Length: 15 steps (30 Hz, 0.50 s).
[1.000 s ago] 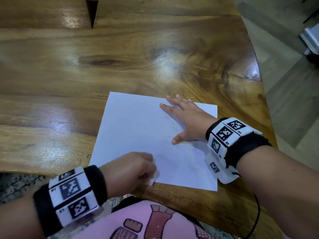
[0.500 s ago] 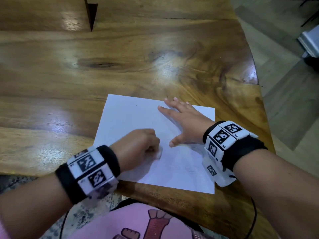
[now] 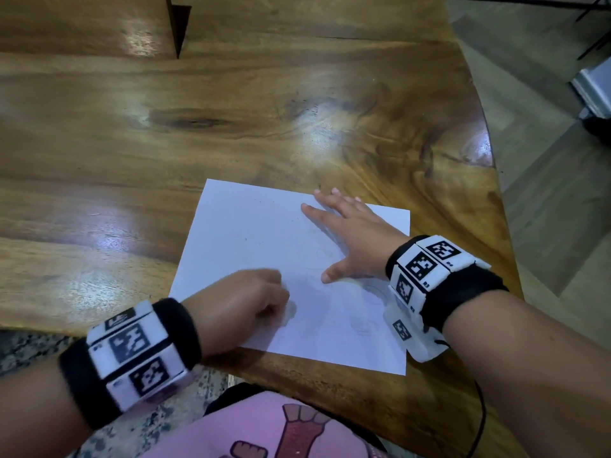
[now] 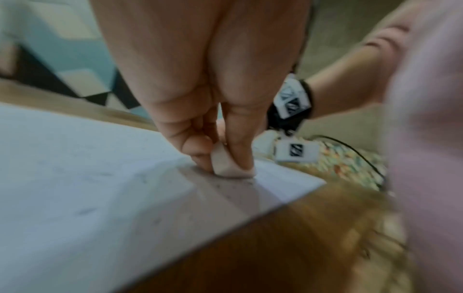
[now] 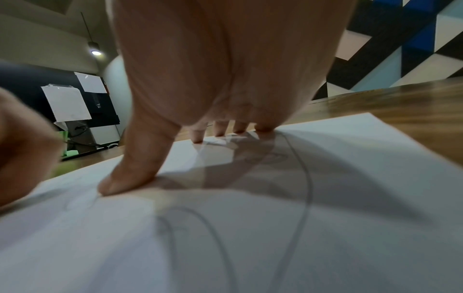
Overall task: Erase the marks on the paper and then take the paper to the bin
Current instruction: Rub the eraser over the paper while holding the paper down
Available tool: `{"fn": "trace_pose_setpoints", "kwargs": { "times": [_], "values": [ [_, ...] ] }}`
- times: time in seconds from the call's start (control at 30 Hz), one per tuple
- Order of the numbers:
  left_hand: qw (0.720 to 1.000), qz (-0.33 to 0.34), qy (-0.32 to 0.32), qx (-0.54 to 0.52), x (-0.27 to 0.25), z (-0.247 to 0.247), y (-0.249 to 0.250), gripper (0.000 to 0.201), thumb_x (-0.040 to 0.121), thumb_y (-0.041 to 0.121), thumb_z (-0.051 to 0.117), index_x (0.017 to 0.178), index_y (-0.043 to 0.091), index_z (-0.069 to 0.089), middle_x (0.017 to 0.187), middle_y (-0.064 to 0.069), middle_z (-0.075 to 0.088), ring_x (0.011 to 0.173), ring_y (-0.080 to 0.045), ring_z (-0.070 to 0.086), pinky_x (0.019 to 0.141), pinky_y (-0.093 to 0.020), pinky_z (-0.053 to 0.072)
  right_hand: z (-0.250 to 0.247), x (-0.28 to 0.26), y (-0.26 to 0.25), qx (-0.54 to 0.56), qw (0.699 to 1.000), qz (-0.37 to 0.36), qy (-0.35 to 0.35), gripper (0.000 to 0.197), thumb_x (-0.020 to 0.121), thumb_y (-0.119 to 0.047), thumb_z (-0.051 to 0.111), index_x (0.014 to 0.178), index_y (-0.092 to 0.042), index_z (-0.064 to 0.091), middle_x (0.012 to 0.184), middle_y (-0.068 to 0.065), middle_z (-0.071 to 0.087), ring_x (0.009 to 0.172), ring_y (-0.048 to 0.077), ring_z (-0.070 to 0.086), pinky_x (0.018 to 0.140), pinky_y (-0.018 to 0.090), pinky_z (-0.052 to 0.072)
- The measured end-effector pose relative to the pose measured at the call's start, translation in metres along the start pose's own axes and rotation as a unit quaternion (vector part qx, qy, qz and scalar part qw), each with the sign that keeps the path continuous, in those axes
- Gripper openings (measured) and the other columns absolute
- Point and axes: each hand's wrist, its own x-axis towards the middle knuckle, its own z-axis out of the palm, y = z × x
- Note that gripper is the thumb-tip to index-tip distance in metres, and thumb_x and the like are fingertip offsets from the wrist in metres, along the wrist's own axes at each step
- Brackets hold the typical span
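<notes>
White paper (image 3: 264,246) lies flat near the front edge of the wooden counter (image 3: 231,110). I pinch a small pale eraser (image 4: 229,163) in my left hand (image 3: 243,304), fingers curled, its bottom edge pressed onto the sheet. With my right hand (image 3: 350,236) I rest on the paper, fingers straight and spread, thumb out. Faint curved pencil marks (image 5: 304,190) show beneath my right wrist.
</notes>
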Motion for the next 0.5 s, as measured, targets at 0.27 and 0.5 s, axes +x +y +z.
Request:
{"fn": "trace_pose_setpoints", "kwargs": {
  "times": [0.27,0.5],
  "values": [
    [0.996,-0.029,-0.08,0.021,0.0,-0.006,0.001,0.004,0.076,0.014,0.061,0.073,0.015,0.063,0.081,0.006,0.054,0.074,-0.011,0.055,0.065,-0.019,0.038,0.004,-0.006,0.006,0.009,0.999,0.01,0.033,0.108,0.072,-0.049,0.073,0.15,-0.029,0.001,0.157,-0.009,-0.016,0.144,0.01,-0.018,0.112,0.025,-0.011],
    [0.986,-0.162,0.027,0.003,0.049,-0.051,-0.001,0.015,0.07,0.027,0.073,0.066,0.024,0.06,0.058,0.01,0.055,0.055,-0.003,0.048,0.055,-0.015,0.037,0.005,-0.021,0.019,0.064,0.997,0.006,0.038,0.107,0.071,-0.041,0.077,0.15,-0.025,0.007,0.158,-0.01,-0.008,0.144,0.008,-0.013,0.11,0.016,-0.002]
  ]
}}
